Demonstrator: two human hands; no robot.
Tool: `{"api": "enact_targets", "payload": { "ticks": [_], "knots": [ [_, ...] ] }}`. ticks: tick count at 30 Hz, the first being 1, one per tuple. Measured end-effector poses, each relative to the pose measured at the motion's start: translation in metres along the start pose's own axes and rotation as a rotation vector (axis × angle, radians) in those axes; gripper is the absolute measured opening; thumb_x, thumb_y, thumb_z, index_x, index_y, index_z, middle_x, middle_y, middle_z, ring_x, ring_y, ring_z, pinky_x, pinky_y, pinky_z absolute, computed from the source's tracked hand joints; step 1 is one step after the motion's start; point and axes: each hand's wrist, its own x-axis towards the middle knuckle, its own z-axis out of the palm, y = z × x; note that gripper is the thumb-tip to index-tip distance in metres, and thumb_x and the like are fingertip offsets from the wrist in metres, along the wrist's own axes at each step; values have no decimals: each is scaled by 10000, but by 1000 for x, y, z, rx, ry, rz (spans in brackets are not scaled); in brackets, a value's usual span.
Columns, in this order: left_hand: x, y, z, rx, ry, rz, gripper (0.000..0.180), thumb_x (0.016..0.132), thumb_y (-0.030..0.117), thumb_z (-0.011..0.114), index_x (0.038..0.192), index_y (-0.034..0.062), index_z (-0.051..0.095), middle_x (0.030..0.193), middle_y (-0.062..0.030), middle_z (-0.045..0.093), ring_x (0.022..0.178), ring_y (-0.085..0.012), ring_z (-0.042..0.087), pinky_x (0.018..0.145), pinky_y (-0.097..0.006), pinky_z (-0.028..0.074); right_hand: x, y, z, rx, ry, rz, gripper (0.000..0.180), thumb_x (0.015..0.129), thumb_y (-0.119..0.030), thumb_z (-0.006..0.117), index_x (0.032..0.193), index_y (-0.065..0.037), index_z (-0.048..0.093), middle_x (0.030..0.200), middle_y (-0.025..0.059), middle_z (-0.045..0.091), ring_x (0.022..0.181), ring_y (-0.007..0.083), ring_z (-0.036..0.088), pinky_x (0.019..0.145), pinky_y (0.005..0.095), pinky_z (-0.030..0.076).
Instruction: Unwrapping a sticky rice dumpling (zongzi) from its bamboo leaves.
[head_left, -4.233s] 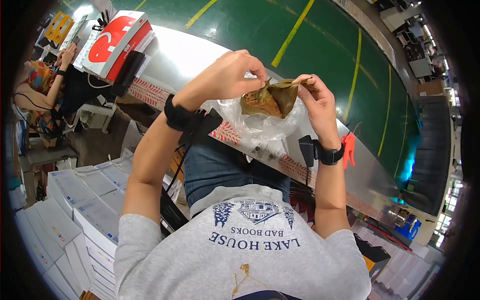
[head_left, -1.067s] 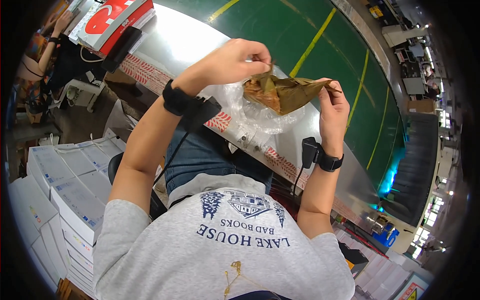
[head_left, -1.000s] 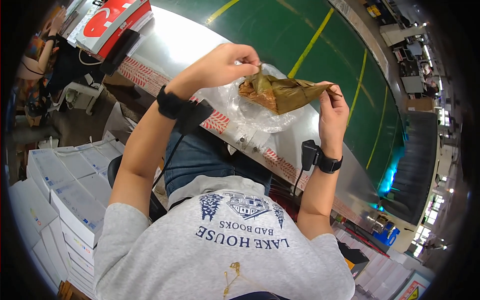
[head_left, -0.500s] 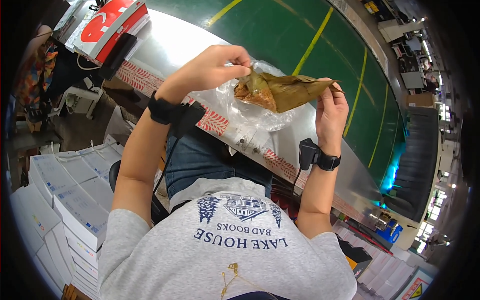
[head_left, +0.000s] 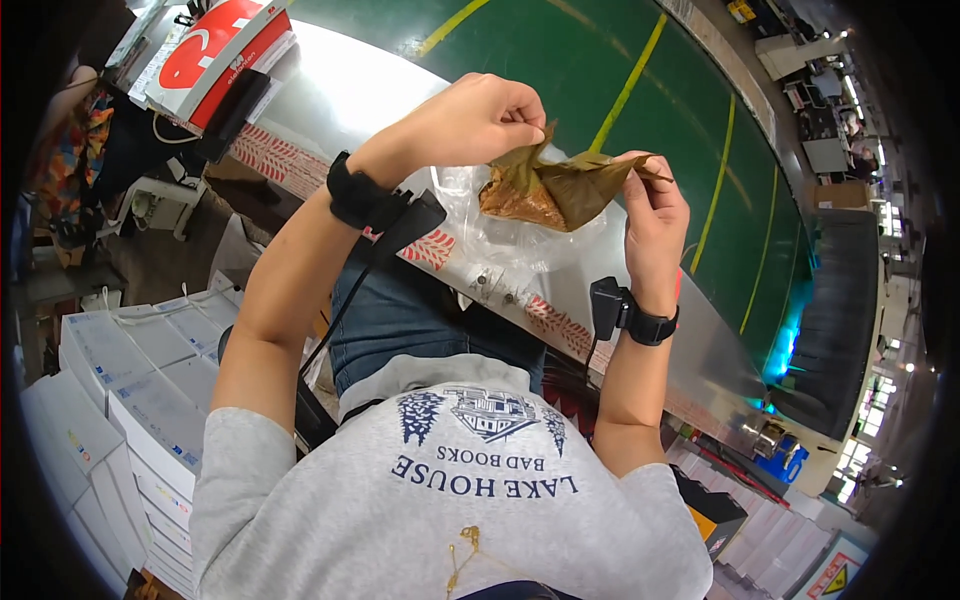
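Between my hands hangs a leaf-wrapped rice dumpling, its brown sticky rice (head_left: 522, 203) bared at the left end and its olive-green leaf wrapper (head_left: 590, 187) still round the right part. My left hand (head_left: 480, 120) pinches a raised edge of the leaf between thumb and fingers. On the other side, my right hand (head_left: 655, 215) grips the leaf's pointed right end. A crumpled clear plastic bag (head_left: 480, 240) lies on the metal table edge beneath the dumpling, partly hidden by it.
A green conveyor belt (head_left: 560, 70) with yellow lines runs beyond the metal edge (head_left: 350, 90). At far left stands a red and white box (head_left: 215, 65). White boxes (head_left: 150, 400) are stacked at my left side. A dark belt section (head_left: 835, 320) lies to the right.
My left hand has moved right and slightly up, drawing the leaf edge away from the rice. The dumpling has tilted and more rice shows. My right hand has shifted slightly left.
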Motion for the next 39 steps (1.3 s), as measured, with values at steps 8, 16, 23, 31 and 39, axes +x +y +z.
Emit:
{"api": "enact_targets", "payload": {
  "ticks": [8,16,23,31,39],
  "knots": [
    [15,17,0,-25,26,60,162,860,136,613,885,-24,604,757,-56,632,677,-110,552,612,-264,442,-1,3,-4,39,-36,43,103,918,-34,561,991,25,601,977,-3,559,903,84,530,833,219,422],
    [32,26,2,56,-31,166,177,841,153,625,827,-23,607,645,-52,585,593,-114,522,559,-268,418,3,4,1,61,-48,138,138,921,-66,575,1033,10,600,974,-12,571,885,70,530,814,213,422],
    [41,27,5,44,-84,175,178,837,146,616,825,-31,605,638,-62,576,586,-113,509,553,-271,415,6,0,6,-2,-15,138,155,920,-81,582,1046,9,584,934,-17,586,857,56,529,781,212,431],
    [49,31,10,108,-92,269,173,816,125,614,850,-45,626,716,-123,641,678,-170,620,631,-298,477,8,0,11,-8,13,125,148,906,-76,600,1030,4,586,903,-23,573,798,41,513,722,194,422],
    [50,14,11,-131,-128,202,244,843,187,634,954,-31,646,844,-88,670,757,-163,631,711,-280,498,9,9,2,-91,20,71,91,873,-37,613,940,26,605,896,-37,513,739,28,487,666,179,397]
  ]
}}
